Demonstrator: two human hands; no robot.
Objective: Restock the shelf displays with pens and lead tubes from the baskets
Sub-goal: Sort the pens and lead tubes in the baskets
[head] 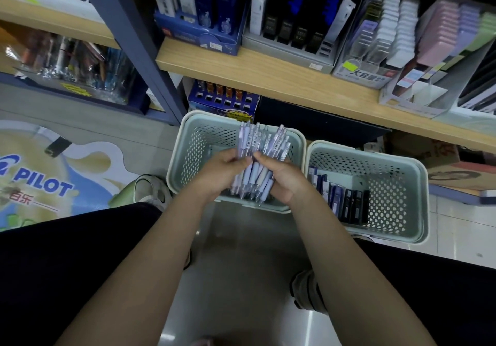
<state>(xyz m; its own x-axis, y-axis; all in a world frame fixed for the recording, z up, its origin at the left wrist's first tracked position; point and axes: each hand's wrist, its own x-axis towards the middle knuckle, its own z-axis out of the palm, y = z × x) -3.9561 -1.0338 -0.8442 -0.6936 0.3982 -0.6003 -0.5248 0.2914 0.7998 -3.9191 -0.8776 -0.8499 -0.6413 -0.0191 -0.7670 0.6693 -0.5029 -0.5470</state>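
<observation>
We hold a loose bundle of pale lilac pens [259, 157] over the left basket [188, 141], our left hand [224, 169] and right hand [281, 178] both curled around its middle, fingers closed on the barrels. The bundle looks uneven: tips fan out at the far end and clips splay at the near end, so we judge that a pen on the outside could slide free if either grip loosens, most likely dropping back into the basket or onto the floor tiles [241, 265] between our knees. Lifting toward the wooden shelf [268, 77] could also knock the pens against its front edge. The left basket, perforated and pale green, sits just under the bundle; what remains inside it is hidden by our hands. The right basket [389, 227], touching or just beside the first, holds a row of dark lead tubes [341, 198] standing along its near-left side, the rest of its floor bare. On the shelf, a grey display tray [290, 47] carries dark packs.
</observation>
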